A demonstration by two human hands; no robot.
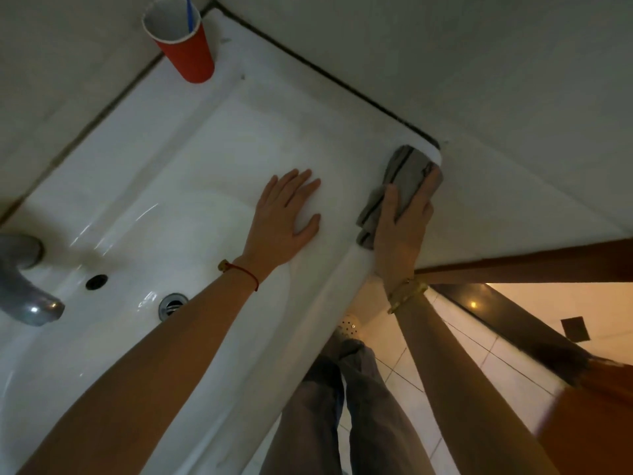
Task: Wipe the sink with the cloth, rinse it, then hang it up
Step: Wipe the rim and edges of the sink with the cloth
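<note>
A white ceramic sink (171, 186) fills the left and middle of the view, with its drain (173, 303) and overflow hole (96, 282) near the bottom left. My left hand (284, 221) lies flat and open on the sink's right-hand inner slope, fingers spread, holding nothing. My right hand (404, 228) presses a crumpled grey cloth (400, 180) against the sink's right rim, near the corner where the rim meets the tiled wall. Part of the cloth is hidden under my fingers.
A grey metal tap (24, 282) juts in at the left edge. A red paper cup (186, 51) holding a blue toothbrush stands on the sink's far corner. Tiled walls close the back and right. A wooden door frame (531, 262) and tiled floor lie to the right.
</note>
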